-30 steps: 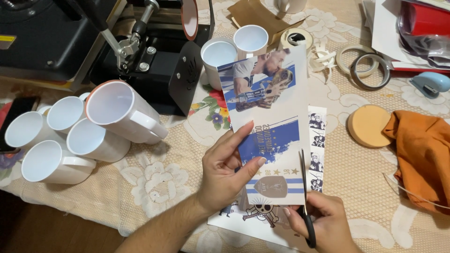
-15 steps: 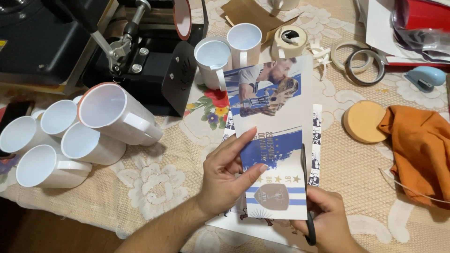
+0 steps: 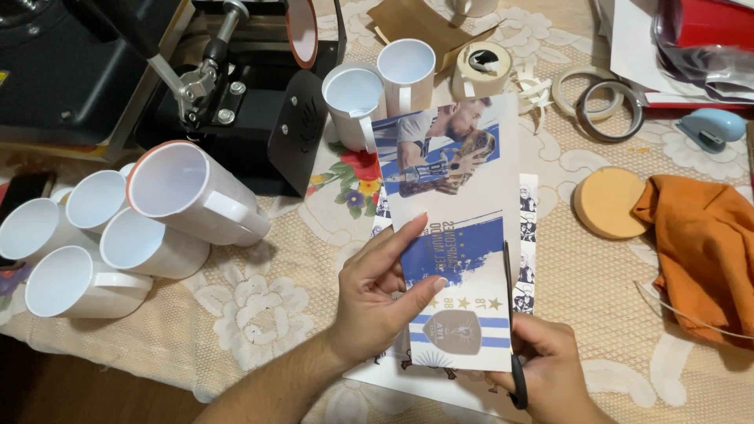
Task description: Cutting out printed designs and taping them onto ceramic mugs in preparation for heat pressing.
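My left hand (image 3: 385,302) pinches the left edge of a tall printed paper sheet (image 3: 463,220) with blue and white pictures, holding it up above the table. My right hand (image 3: 550,369) grips black scissors (image 3: 512,322) at the sheet's lower right; the blades run upward along its right edge. More printed sheets (image 3: 528,235) lie flat underneath, showing beside and below the held one.
Several white mugs (image 3: 133,228) lie on their sides at the left. A black mug heat press (image 3: 236,86) stands behind them, two upright mugs (image 3: 381,86) beside it. Tape rolls (image 3: 483,67), a round tan pad (image 3: 609,202) and an orange cloth (image 3: 699,235) lie right on the lace tablecloth.
The sheet and both hands have shifted slightly; the scissor blades have advanced further up the sheet's right edge.
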